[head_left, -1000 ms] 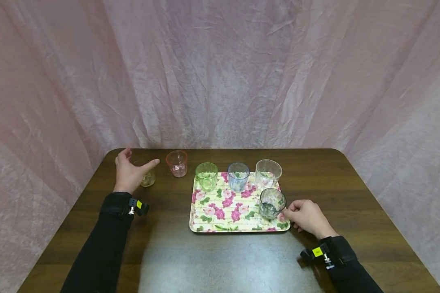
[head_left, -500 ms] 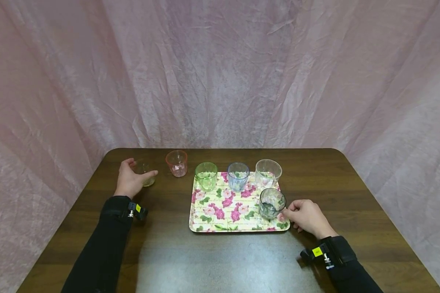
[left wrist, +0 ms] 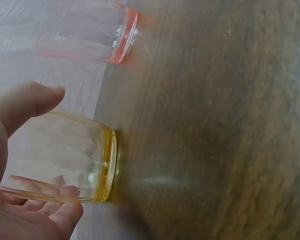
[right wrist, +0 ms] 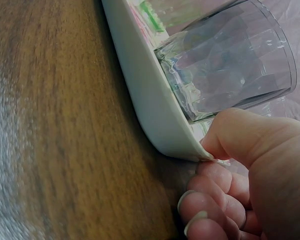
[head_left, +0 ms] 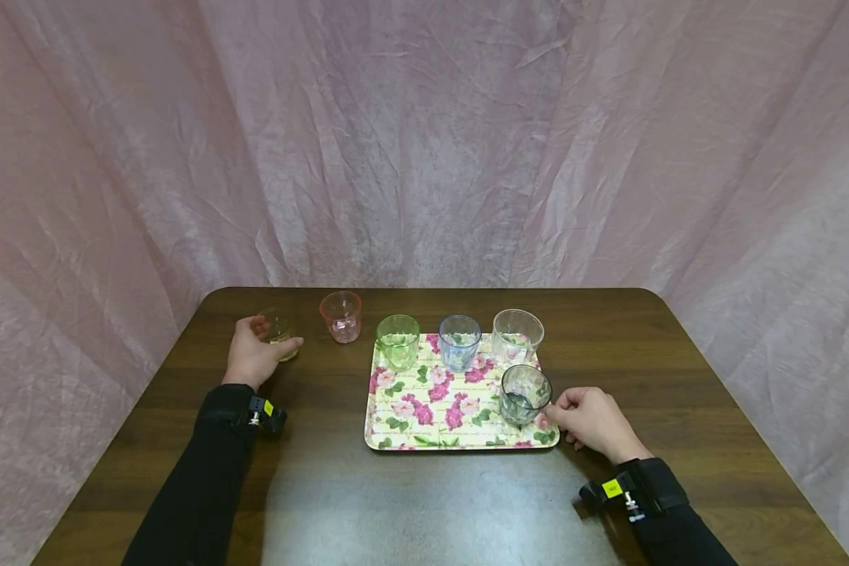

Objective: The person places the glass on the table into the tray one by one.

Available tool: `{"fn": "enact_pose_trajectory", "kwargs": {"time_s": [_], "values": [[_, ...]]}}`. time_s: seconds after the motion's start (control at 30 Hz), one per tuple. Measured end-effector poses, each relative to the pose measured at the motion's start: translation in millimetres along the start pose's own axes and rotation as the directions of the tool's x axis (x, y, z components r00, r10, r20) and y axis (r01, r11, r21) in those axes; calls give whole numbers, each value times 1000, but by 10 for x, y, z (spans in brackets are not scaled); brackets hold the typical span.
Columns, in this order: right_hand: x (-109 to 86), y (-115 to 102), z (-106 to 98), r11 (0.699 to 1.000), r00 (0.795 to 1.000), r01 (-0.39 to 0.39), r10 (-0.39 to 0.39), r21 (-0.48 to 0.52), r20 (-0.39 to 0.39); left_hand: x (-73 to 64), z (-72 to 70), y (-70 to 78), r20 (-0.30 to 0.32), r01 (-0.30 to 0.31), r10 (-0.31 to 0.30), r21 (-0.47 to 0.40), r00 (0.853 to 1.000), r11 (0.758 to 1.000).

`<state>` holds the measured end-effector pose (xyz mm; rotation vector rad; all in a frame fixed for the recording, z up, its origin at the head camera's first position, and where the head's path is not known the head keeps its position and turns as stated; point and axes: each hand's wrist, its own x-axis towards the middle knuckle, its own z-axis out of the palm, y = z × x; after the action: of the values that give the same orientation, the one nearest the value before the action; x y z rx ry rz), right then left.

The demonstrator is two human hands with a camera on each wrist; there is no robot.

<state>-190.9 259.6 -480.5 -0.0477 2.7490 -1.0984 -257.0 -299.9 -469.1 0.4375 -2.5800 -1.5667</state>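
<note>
In the head view my left hand (head_left: 253,352) is at the far left of the table, round a yellow-tinted glass (head_left: 274,324). The left wrist view has the thumb along one side of this glass (left wrist: 70,155) and fingers curled against the other, partly seen through it; its base is close to the tabletop. My right hand (head_left: 594,420) pinches the near right corner of a floral tray (head_left: 424,432). Seen from the right wrist, the thumb lies over the tray rim (right wrist: 140,90) with curled fingers below. A grey glass (right wrist: 235,60) stands on the tray right by that thumb.
A pink glass (head_left: 341,317) stands on the table (head_left: 318,393) between the yellow glass and the tray. Green (head_left: 398,343), blue (head_left: 460,343) and clear (head_left: 517,335) glasses line the tray's far edge. A pink curtain (head_left: 424,157) hangs behind the table.
My left hand has come down and drawn its fingers and thumb in round the yellow glass. My right hand, the tray and the other glasses stay where they were.
</note>
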Motion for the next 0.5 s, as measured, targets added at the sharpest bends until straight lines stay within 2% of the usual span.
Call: {"fn": "enact_pose_trajectory", "kwargs": {"time_s": [0.27, 0.5], "values": [[-29, 1, 7, 1000, 1000, -11, 11, 13, 2, -12, 18, -11, -13, -11, 11, 23, 1000, 1000], [-19, -3, 4, 1000, 1000, -12, 12, 11, -1, -10, 5, 0, -31, -10, 10, 0, 999, 1000]]}}
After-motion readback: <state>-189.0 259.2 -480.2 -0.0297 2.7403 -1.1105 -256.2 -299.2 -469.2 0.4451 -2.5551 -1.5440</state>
